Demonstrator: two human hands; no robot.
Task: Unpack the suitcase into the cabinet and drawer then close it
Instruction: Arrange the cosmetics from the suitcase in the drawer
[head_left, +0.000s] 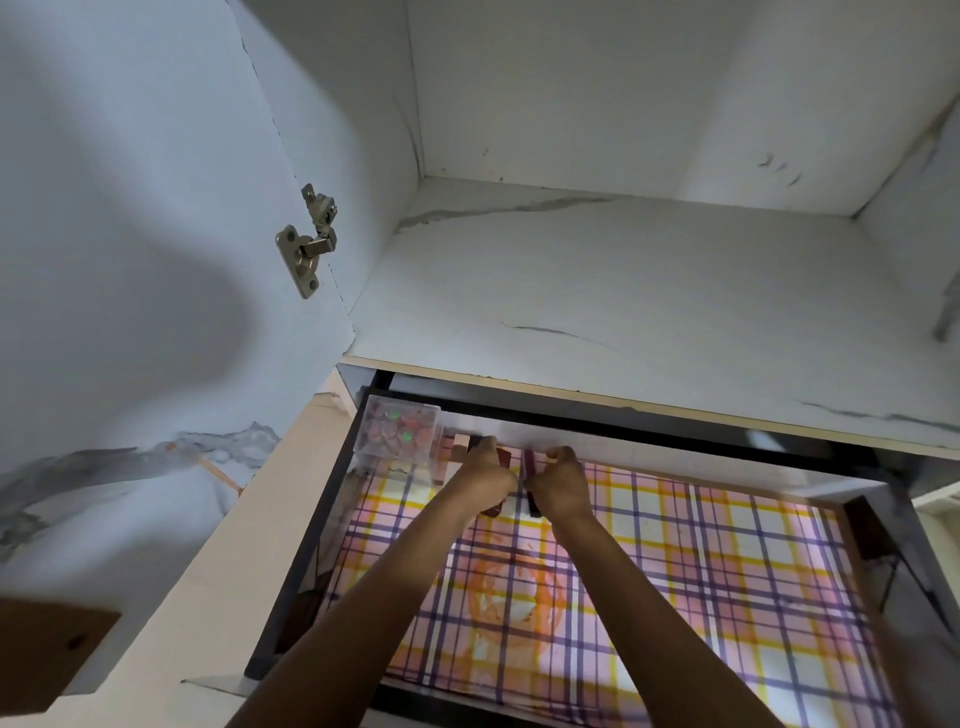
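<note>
Two little blocks held at the back of the drawer (322, 519), just beside the clear box (400, 431): left hand (488, 480) curled round the dark red block (503, 458), right hand (560, 486) gripping the maroon block (529, 461). Light and stiff, I'd guess; best pinched by the long edges. No lettering readable.

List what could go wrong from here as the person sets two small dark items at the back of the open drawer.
1. The left hand, gripping a dark red item, works close beside the clear plastic box and might knock it.
2. Both it and the right hand, gripping a maroon item, sit just below the cabinet shelf edge; lifting could bump knuckles.
3. Items stood upright may topple when the drawer shuts.
</note>
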